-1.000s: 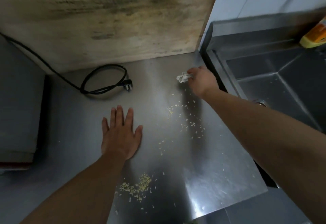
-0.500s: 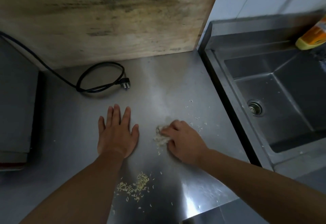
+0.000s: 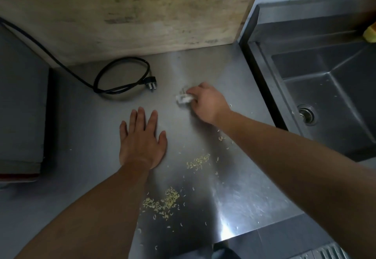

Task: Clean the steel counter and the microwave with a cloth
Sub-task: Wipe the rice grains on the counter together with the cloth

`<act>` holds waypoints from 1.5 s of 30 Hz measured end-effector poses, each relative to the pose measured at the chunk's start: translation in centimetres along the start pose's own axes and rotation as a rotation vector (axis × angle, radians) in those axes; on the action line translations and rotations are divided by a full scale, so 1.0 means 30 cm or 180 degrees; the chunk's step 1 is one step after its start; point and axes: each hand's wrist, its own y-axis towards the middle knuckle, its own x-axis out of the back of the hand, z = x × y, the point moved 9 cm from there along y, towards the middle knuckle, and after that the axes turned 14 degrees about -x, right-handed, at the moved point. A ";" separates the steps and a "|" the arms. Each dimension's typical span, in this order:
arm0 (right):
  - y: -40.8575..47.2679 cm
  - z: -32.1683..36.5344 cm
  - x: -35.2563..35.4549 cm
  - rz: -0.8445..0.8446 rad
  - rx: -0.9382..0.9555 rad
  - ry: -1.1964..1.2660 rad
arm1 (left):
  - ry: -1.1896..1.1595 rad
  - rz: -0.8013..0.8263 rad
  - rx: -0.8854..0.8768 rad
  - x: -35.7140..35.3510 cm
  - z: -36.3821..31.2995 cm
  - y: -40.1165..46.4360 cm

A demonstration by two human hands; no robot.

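Cloth point(image 3: 184, 98), a small white wad, sits mid-counter point(image 3: 234, 187), pinched under the right hand point(image 3: 207, 103); left hand point(image 3: 141, 142) lies flat, fingers spread, at its seven o'clock, crumbs point(image 3: 162, 202) nearer.

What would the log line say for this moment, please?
right hand: grips white cloth on steel counter | left hand: flat on counter | crumbs: near front edge
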 end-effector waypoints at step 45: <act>-0.614 -0.207 0.131 -0.0368 0.0065 0.0286 | 0.0101 -0.0129 -0.0030 0.005 0.007 0.015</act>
